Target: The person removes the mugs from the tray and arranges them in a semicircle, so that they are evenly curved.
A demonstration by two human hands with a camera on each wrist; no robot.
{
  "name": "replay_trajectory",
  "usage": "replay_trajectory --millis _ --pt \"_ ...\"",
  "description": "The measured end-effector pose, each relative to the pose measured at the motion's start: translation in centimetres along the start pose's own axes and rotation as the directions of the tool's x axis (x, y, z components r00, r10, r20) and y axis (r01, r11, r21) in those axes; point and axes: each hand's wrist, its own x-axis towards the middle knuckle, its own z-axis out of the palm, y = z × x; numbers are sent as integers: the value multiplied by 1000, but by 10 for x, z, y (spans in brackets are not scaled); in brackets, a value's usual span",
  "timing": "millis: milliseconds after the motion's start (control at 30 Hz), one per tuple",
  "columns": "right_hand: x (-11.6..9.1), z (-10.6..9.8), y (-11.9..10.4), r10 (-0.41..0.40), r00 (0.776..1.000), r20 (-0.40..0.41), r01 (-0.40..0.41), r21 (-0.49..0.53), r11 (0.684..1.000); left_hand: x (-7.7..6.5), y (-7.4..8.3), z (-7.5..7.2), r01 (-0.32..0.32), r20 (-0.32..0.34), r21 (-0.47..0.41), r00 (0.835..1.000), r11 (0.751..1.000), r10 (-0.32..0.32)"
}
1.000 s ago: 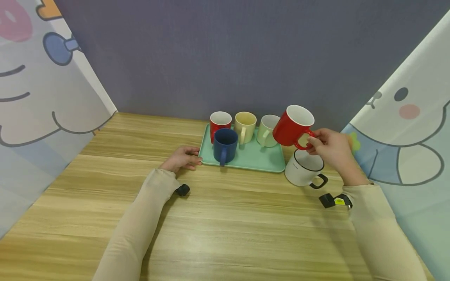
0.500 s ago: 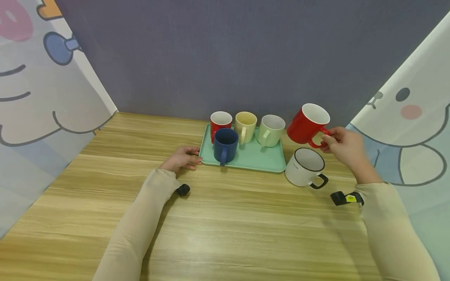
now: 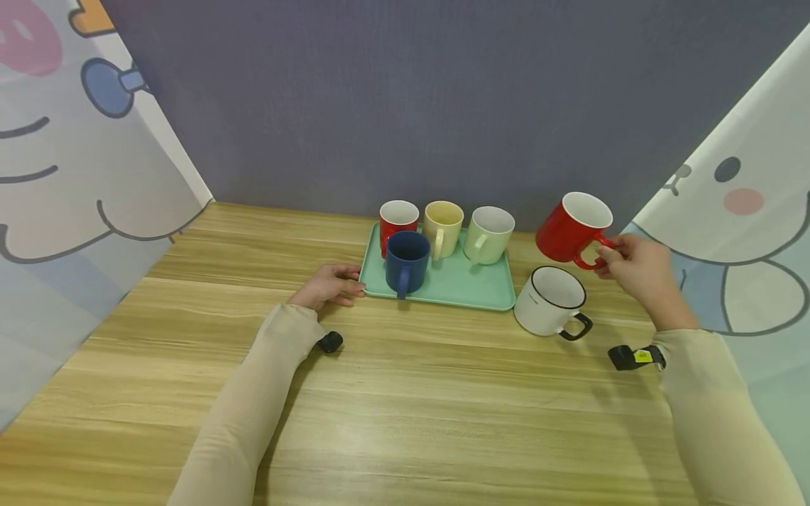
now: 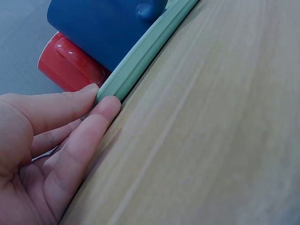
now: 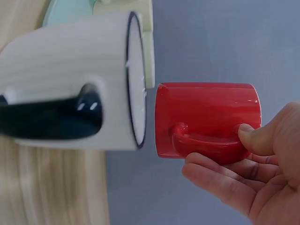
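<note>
My right hand (image 3: 642, 270) pinches the handle of a red mug (image 3: 566, 228) with a white inside. That mug is held up in the air, leaning a little, behind and above a white mug (image 3: 545, 309) with a black rim and black handle. In the right wrist view, the thumb presses on the red mug's handle (image 5: 208, 145), with fingers beneath it. At the left front corner of a mint-green tray (image 3: 474, 288), my left hand (image 3: 325, 287) has thumb and a finger pinching the edge, plainly seen in the left wrist view at the tray rim (image 4: 136, 61).
On the tray stand a dark blue mug (image 3: 406, 263), another red mug (image 3: 397, 214), a yellow mug (image 3: 443, 228) and a pale green mug (image 3: 489, 235). The white mug stands on the wooden table (image 3: 405, 407) beside the tray's right end. A dark panel (image 3: 405, 105) rises behind.
My right hand has carried the red mug rightward, from over the tray's right end to behind the white mug, lowering it slightly of late. The left hand and tray have stayed put.
</note>
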Motion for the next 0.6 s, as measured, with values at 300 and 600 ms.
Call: replay_trajectory --millis 300,600 --pt "-1 3 21 4 1000 0 -4 -54 999 0 0 0 1 1 0 1000 1000 -1" --pt "-6 14 42 -1 1000 23 1 -13 1000 0 1 -1 0 6 4 1000 1000 0"
